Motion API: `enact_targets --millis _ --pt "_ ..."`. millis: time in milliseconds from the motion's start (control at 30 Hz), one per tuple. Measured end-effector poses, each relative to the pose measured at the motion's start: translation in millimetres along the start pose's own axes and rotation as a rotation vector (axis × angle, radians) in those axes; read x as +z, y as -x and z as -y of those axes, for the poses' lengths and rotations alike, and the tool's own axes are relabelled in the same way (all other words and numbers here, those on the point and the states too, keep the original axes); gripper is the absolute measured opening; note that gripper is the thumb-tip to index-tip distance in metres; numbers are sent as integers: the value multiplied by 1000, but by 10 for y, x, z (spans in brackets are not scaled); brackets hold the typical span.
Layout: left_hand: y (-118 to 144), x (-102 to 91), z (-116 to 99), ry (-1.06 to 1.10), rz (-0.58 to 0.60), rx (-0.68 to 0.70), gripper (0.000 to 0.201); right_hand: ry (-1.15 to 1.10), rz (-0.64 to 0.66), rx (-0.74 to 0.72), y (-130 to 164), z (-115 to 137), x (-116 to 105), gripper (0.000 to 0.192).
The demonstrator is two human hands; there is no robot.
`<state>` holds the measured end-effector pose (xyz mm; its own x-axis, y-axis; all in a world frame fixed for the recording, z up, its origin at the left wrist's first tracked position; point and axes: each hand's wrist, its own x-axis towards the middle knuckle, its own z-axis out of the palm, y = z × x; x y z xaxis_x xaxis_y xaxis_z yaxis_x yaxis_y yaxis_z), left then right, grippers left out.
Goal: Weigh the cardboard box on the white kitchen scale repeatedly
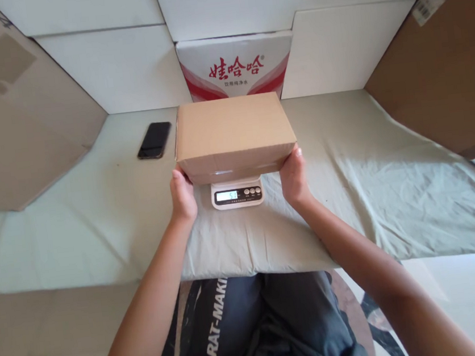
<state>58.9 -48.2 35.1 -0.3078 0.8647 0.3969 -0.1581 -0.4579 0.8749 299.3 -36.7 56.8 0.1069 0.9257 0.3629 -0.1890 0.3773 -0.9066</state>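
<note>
Cardboard box (234,135) is sitting on a small kitchen scale (236,193), which is standing on a counter (97,228) draped with a pale green cloth (394,200). The scale's display is showing a short reading, too small to read with certainty. The left hand (182,196) is pressing against the box's near left corner and the right hand (293,178) against its near right corner, both hands wrapping the lower edge with fingers tucked out of sight, so the box is being gripped between them. Whether its weight is resting fully on the scale cannot be told.

The box is closed, with its flaps shut and a strip of clear tape glinting along the front face, so its contents are hidden. It looks stiff and dry, with plain corrugated sides that should give a sure hold; it is probably light to moderate in weight, and it overhangs the scale on all sides, so it could tip if pushed off centre. Holding it at the two short ends, low down, seems the steadiest way.

A dark phone (154,140) is lying on the cloth to the left, well apart from the box. Behind the box, a red-and-white printed carton (235,67) is standing against white foam boards (114,72).
</note>
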Motion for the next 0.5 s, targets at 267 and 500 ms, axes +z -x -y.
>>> enact_targets --millis 267,500 --pt "-634 165 -547 -29 264 -117 92 70 1 -151 -586 183 25 76" --pt "-1340 247 297 80 144 -105 90 86 -62 -143 -1197 -388 179 85"
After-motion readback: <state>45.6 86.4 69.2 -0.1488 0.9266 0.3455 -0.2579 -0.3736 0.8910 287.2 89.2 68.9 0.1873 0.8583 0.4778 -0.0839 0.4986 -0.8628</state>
